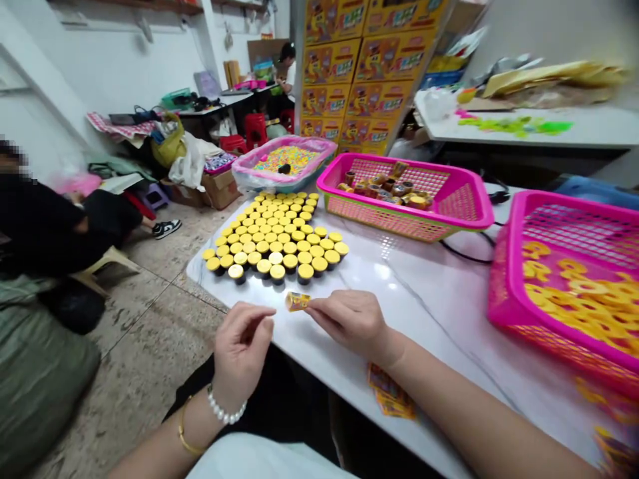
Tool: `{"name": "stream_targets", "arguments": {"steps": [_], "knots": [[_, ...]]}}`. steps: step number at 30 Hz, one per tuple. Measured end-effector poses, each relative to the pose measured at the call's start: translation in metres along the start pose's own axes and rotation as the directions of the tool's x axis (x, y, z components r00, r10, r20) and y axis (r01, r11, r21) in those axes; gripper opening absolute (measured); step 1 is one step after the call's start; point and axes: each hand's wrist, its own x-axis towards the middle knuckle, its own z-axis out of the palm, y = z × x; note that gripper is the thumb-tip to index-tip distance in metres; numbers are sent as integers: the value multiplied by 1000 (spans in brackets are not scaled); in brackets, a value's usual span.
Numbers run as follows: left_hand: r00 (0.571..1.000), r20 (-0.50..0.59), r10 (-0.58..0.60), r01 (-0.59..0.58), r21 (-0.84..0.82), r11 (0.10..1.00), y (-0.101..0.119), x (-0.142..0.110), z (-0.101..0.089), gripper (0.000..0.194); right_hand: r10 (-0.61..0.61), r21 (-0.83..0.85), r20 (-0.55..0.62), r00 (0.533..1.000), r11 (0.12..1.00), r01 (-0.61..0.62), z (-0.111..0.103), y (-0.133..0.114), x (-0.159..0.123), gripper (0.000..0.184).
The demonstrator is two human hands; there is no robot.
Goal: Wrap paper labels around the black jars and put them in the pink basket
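Between thumb and fingertips, my right hand [352, 322] pinches a small printed yellow label [298, 302] that looks curled into a tube, held above the table's near edge. Just left of it, my left hand [243, 349] is loosely bent, thumb and index finger slightly apart, with nothing visible in it. Beyond both hands stand many small dark cups with yellow lids [272, 238], grouped upright on the white table [394, 279]. More printed orange labels [389, 391] lie partly under my right forearm.
A pink basket [404, 169] of small printed pieces and a tub [284, 159] of colourful beads stand behind the lids. At right, another pink basket [514, 266] holds yellow ring-like parts. Stacked yellow cartons [349, 86] rise behind. A seated person [44, 226] is at left.
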Motion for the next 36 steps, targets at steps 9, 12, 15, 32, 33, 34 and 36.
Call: {"name": "stream_targets", "arguments": {"steps": [9, 12, 15, 32, 33, 34, 36], "knots": [[969, 114, -220, 237, -165, 957, -10, 12, 24, 16, -20, -21, 171, 985, 999, 24, -8, -4, 3, 17], [940, 117, -320, 339, -219, 915, -21, 17, 19, 17, 129, -161, 163, 978, 982, -102, -4, 15, 14, 25], [901, 151, -408, 434, -261, 862, -24, 21, 13, 21, 101, -348, 247, 964, 938, -9, 5, 30, 26, 23], [698, 228, -679, 654, -588, 475, -7, 42, 18, 46, 577, 643, 529, 622, 207, -738, 0, 13, 34, 32], [686, 242, -686, 665, -592, 456, -6, 41, 18, 45, 573, 657, 556, 602, 139, -741, 2, 12, 35, 33], [673, 255, -694, 674, -597, 435, -5, 41, 18, 44, 576, 663, 572, 585, 97, -743, 3, 11, 35, 33], [658, 267, -704, 678, -615, 401, -3, 39, 18, 44, 599, 651, 584, 548, 57, -757, 6, 11, 34, 33]]}}
